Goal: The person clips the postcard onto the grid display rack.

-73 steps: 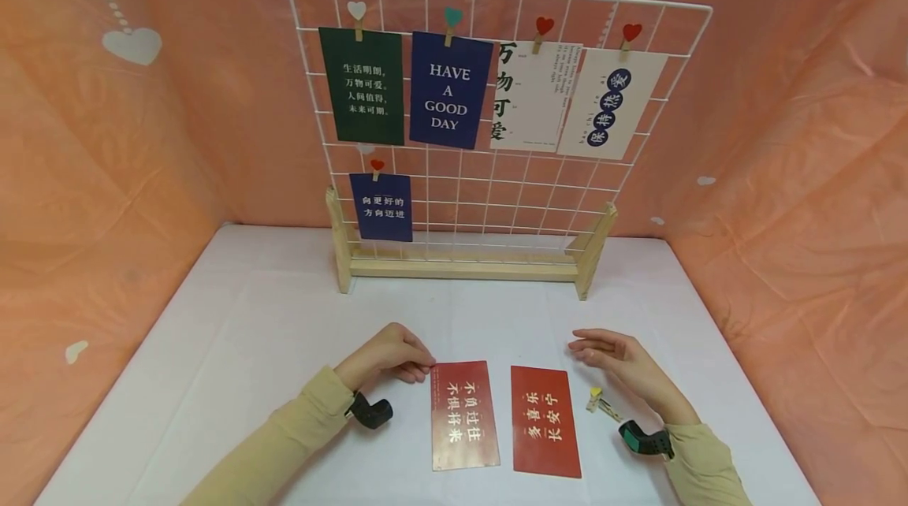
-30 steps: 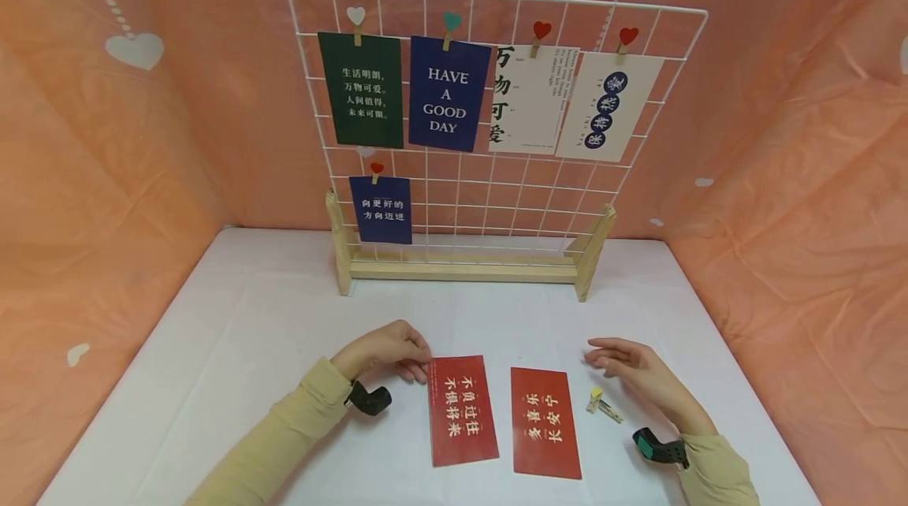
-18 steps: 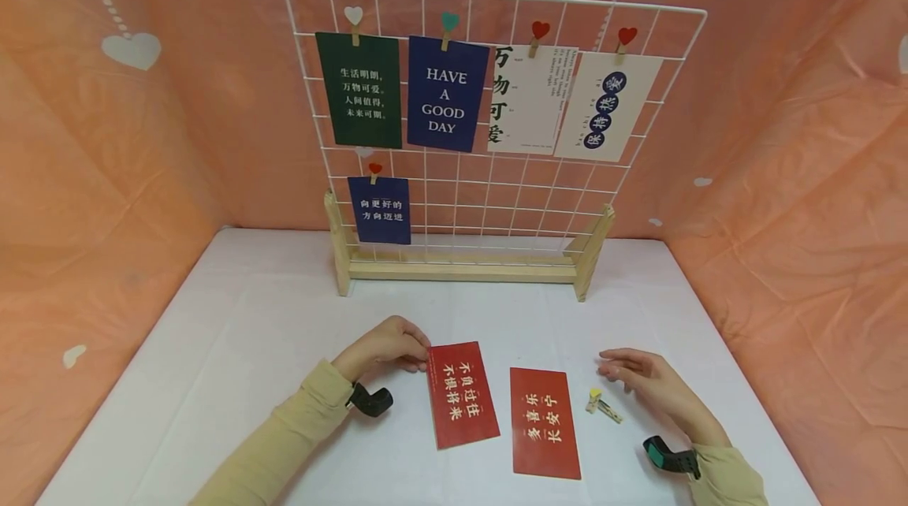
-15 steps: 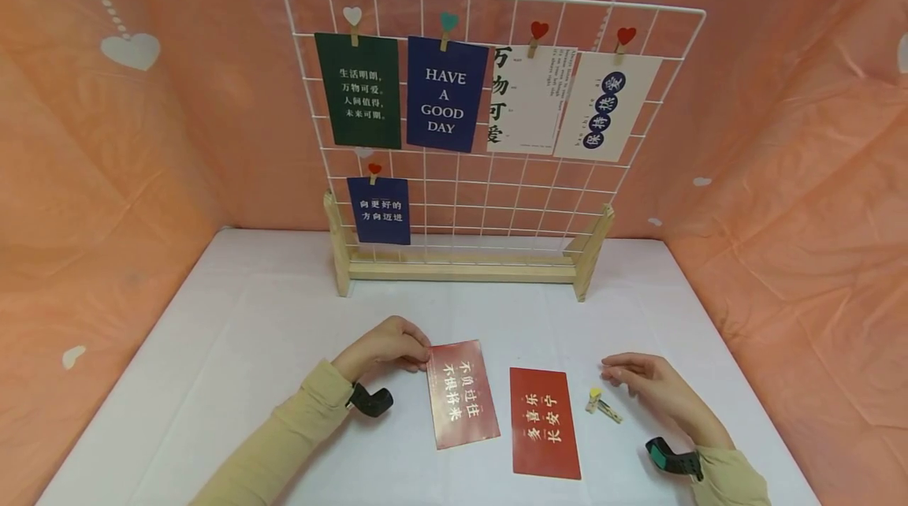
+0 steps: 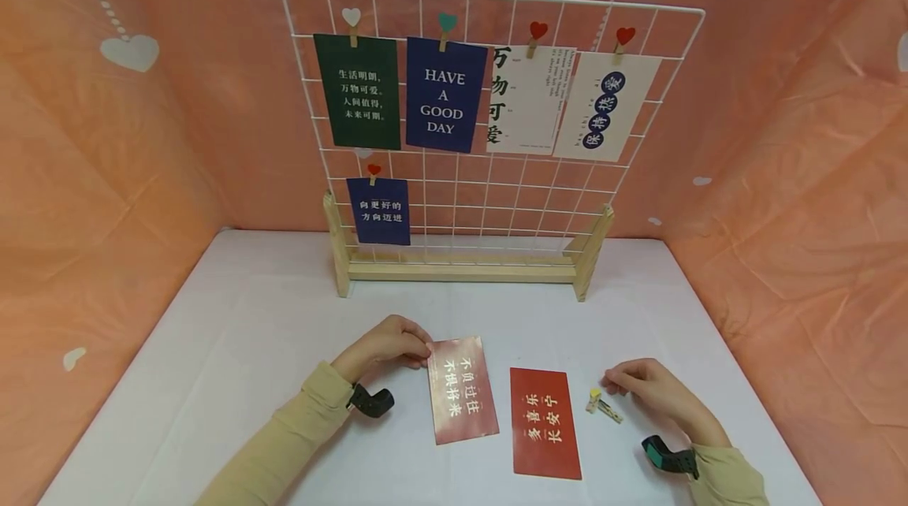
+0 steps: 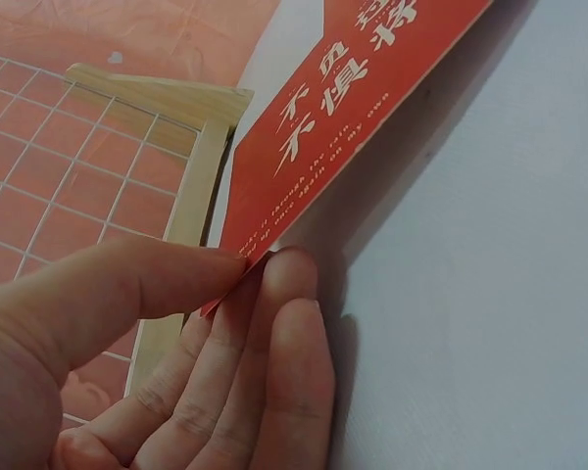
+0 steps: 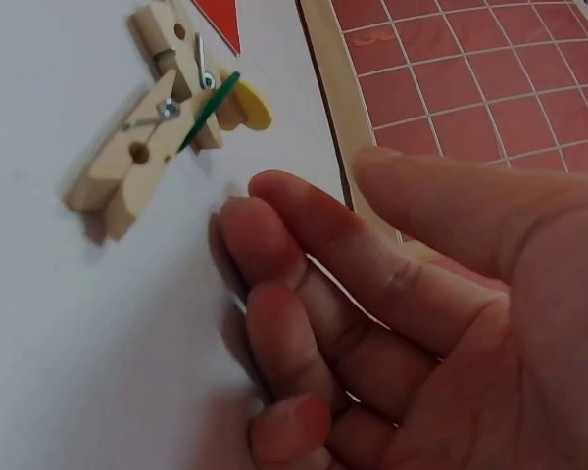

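Note:
My left hand (image 5: 388, 344) pinches a corner of a red postcard (image 5: 464, 392) between thumb and fingers. In the left wrist view the card (image 6: 323, 127) slants up off the white table, thumb on its printed face. Close to two small wooden clothespins (image 5: 603, 405), my right hand (image 5: 649, 384) has loosely curled fingers and nothing in them. The right wrist view shows one clothespin (image 7: 137, 152) with a green piece on it, lying against another clothespin (image 7: 181, 59) with a yellow piece. A second red postcard (image 5: 545, 423) lies flat between the held card and the clothespins.
Behind stands a white wire grid rack (image 5: 489, 199) on a wooden base (image 5: 461, 272). Heart clothespins hold a green card (image 5: 358, 128), a blue card (image 5: 447, 100), two white cards (image 5: 532, 128) and a small blue card (image 5: 383, 234) on it. Orange cloth (image 5: 801, 214) surrounds the table.
The left hand has drawn the held postcard slightly away from the body and tilted it. The right hand has moved right and closer to the body, and its fingers have curled near the clothespins.

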